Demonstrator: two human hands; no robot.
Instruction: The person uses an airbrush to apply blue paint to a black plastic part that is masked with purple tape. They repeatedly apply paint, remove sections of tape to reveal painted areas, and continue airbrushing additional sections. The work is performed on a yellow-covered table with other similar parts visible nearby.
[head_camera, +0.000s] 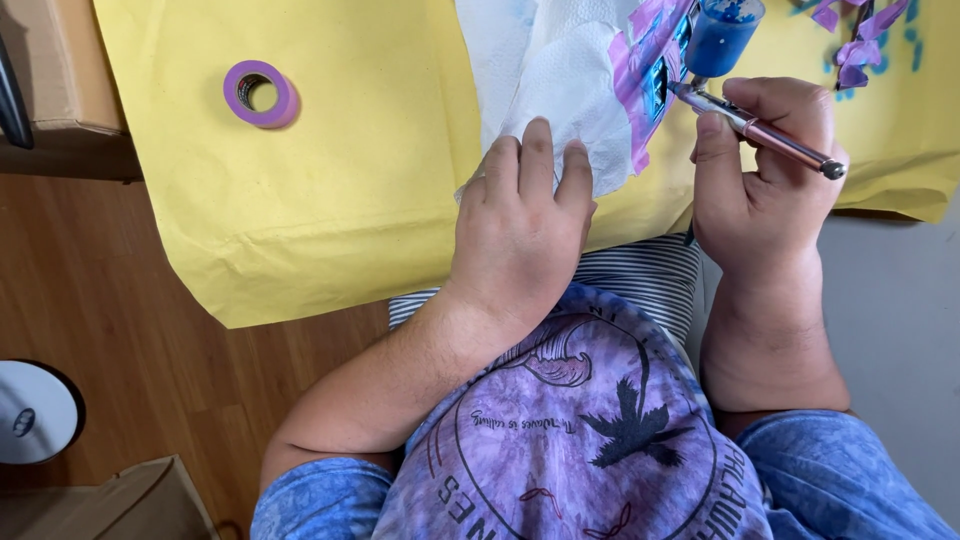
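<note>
Right hand (765, 165) pinches airbrush (755, 128); left hand (520, 225) presses paper towel (565, 95).

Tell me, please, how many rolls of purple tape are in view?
1: the purple tape roll lies on the yellow paper, left of both hands. Others may lie outside the frame.

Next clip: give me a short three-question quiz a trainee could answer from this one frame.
1. True or false: the left hand presses on the crumpled white paper towel.
2. Which thing does the right hand hold? A) slim metal airbrush with a blue paint cup B) round roll of purple masking tape C) scissors
3. Fill in: the roll of tape lies on a large sheet of ____ paper.

Key: 1 true; 2 A; 3 yellow.
</note>
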